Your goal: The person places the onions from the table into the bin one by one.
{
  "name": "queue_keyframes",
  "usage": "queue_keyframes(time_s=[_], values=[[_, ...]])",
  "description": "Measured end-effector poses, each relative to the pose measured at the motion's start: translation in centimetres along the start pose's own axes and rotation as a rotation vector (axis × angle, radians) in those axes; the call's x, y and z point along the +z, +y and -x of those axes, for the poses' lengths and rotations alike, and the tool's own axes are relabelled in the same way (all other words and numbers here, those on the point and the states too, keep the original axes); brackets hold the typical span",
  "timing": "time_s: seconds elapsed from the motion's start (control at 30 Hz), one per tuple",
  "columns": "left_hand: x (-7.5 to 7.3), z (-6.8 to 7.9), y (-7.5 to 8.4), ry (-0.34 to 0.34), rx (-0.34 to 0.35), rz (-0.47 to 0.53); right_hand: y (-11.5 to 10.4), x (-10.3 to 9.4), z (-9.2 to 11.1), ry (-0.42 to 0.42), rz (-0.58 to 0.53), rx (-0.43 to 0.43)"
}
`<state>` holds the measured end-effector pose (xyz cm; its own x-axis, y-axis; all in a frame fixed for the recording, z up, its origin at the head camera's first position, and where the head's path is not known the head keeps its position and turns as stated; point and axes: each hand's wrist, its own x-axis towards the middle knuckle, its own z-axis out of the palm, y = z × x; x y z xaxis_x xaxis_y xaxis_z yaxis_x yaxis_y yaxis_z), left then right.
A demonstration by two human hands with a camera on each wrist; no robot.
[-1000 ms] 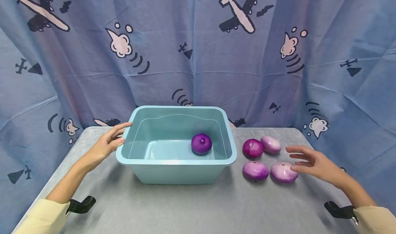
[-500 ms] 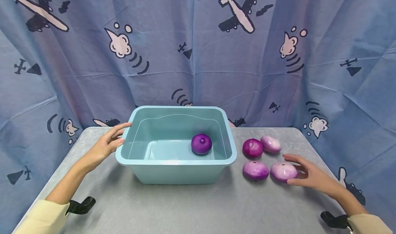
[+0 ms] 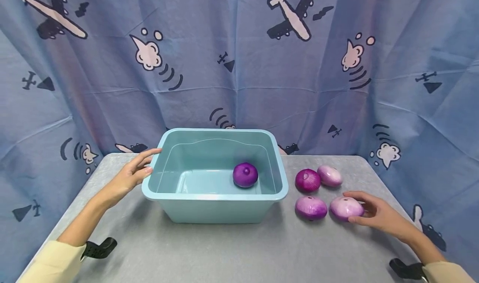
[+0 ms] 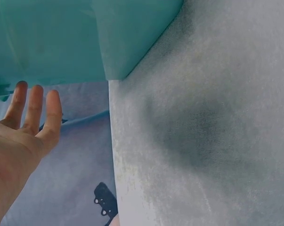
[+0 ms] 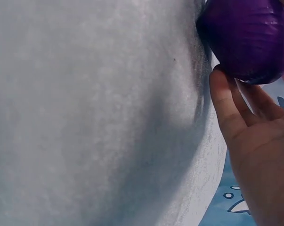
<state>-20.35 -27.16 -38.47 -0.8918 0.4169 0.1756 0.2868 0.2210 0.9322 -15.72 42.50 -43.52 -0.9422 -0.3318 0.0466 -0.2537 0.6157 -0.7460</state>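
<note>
At the right of the head view, my right hand (image 3: pixel 381 214) holds a pale purple onion (image 3: pixel 345 208), thumb on its near side and fingers curled at the far side and behind. The right wrist view shows the fingers (image 5: pixel 223 101) against the dark purple side of that onion (image 5: pixel 250 40). My left hand (image 3: pixel 125 181) rests its fairly straight fingertips at the left rim of a light blue plastic tub (image 3: pixel 213 210). One deep purple onion (image 3: pixel 245 175) sits inside the tub, toward its right.
Beside the held onion lie a purple onion (image 3: pixel 311 207), a magenta one (image 3: pixel 307 180) and a pale one (image 3: pixel 330 175). They stand on the grey table (image 3: pixel 224 254), right of the tub. A blue patterned curtain (image 3: pixel 194 46) hangs behind and at both sides.
My right hand has come left and down onto the pale purple onion, its fingers and thumb closing round it. The left hand and the tub have stayed put.
</note>
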Motion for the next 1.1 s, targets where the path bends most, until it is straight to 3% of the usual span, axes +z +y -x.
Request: queue_keyframes(time_s=[0.4, 1.1], values=[[0.1, -0.1, 0.3, 0.005, 0.005, -0.007, -0.2, -0.7, -0.3, -0.004, 0.016, 0.037], [0.1, 0.0, 0.2, 0.004, 0.012, 0.012, -3.2, -5.1, -1.7, 0.07, -0.034, -0.14]])
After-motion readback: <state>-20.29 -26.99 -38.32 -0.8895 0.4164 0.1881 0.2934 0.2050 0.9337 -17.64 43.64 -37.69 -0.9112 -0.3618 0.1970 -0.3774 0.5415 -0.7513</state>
